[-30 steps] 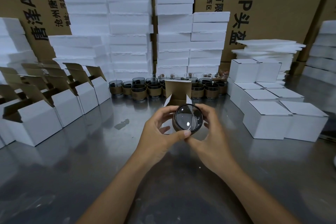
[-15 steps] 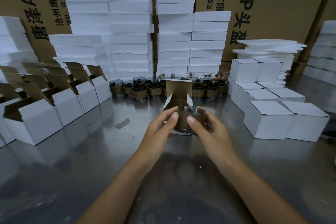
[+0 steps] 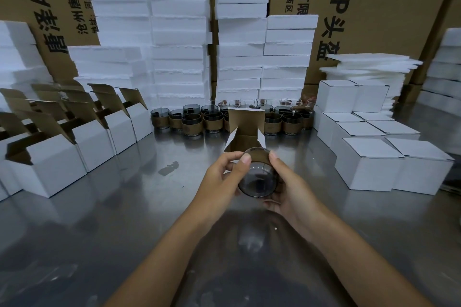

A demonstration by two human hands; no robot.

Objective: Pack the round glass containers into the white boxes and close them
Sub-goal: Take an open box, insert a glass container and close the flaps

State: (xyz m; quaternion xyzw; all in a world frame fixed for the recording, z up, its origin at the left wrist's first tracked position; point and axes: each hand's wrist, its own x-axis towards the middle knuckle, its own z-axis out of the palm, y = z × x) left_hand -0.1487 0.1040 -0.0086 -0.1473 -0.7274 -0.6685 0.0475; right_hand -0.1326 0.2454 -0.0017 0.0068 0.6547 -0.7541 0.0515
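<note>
1. Since half a second ago you have tipped the glass container (image 3: 258,178). It stood nearly upright in front of the box then. Now its brown-sleeved end points at the box mouth and its dark rounded end faces you, a little nearer to you than before. A second ago a clear, lens-like face was turned your way.
2. Your left hand (image 3: 220,178) grips the container's left side, thumb and forefinger curled over the upper edge.
3. Your right hand (image 3: 293,188) cups it from the right and underneath, with the forefinger on top and the other fingers curled below.
4. The container is held above the table, just at the opening of the open white box (image 3: 245,141), whose brown-lined lid flap stands upright behind it.
5. Your left hand hides the box's front wall, so I cannot tell whether the container or your fingers touch the box. I also cannot tell which end of the glass is the mouth.
6. More glass containers (image 3: 212,119) stand in a row behind the box, some hidden by its flap.
7. Open boxes (image 3: 50,164) sit to the left and closed white boxes (image 3: 369,167) to the right on the metal table (image 3: 112,232), with foam stacks (image 3: 179,32) behind, cut off at the top.
</note>
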